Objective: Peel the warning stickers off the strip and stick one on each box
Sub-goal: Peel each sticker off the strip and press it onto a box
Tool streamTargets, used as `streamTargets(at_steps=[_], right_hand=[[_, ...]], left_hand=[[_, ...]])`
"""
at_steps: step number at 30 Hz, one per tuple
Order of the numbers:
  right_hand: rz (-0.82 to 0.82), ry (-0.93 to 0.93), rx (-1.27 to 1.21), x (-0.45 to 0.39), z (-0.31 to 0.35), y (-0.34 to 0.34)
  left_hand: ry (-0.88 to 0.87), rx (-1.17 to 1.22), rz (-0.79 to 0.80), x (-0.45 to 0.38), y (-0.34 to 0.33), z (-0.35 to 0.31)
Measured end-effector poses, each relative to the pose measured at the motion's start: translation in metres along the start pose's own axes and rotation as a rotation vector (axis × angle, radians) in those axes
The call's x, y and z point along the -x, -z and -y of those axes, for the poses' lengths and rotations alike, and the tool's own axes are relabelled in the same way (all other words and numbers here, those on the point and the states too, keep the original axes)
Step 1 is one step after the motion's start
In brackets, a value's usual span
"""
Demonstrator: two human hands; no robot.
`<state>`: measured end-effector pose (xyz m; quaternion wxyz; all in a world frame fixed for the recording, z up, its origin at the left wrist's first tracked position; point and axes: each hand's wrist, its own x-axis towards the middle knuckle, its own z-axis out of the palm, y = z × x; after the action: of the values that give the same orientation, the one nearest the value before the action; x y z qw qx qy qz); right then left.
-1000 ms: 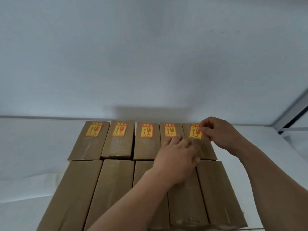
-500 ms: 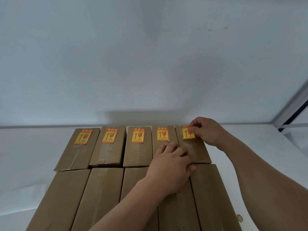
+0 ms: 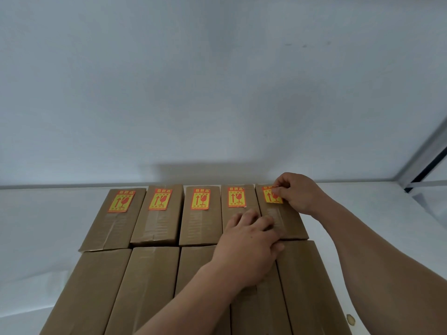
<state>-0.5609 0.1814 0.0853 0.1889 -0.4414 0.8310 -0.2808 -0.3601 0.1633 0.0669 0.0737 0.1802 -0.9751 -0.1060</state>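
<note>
Ten brown boxes lie in two rows on the white tabletop [image 3: 36,238], packed side by side with almost no gap between them. The far row [image 3: 200,213] ends just before the wall [image 3: 217,93], so little room remains behind it. To the left of the far row the tabletop is bare and wide; to its right there is a narrower bare band up to a metal frame [image 3: 420,155].

Each of the five far boxes carries a yellow and red sticker at its far end. The sticker at the right end of that row [image 3: 271,195] is partly covered by the right hand [image 3: 300,192], whose grip is closed on the sticker's right edge, it seems with thumb and forefinger. The left hand [image 3: 251,243] lies flat, fingers relaxed, across the two right boxes of the far row.

The near row [image 3: 145,286] is cut off by the bottom edge, and the left forearm hides part of it. The sticker strip is not visible. A small tan scrap [image 3: 350,319] lies right of the near row.
</note>
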Motion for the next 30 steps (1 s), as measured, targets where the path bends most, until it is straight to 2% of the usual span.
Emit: streamTargets(at_steps=[6, 9, 16, 23, 30], right_hand=[[-0.039, -0.016, 0.076, 0.001, -0.002, -0.005], [-0.121, 0.000, 0.125, 0.004, -0.001, -0.010], [-0.189, 0.059, 0.098, 0.008, -0.008, -0.015], [-0.046, 0.038, 0.171, 0.017, -0.022, -0.016], [-0.009, 0.019, 0.194, 0.013, -0.019, -0.013]], left_hand=[[0.009, -0.008, 0.012, -0.002, -0.001, 0.001], [0.005, -0.014, 0.025, -0.002, 0.000, 0.000], [0.009, -0.014, 0.028, 0.000, 0.000, 0.000], [0.009, -0.018, 0.032, 0.001, -0.001, 0.002], [0.009, -0.012, 0.049, 0.000, 0.001, 0.002]])
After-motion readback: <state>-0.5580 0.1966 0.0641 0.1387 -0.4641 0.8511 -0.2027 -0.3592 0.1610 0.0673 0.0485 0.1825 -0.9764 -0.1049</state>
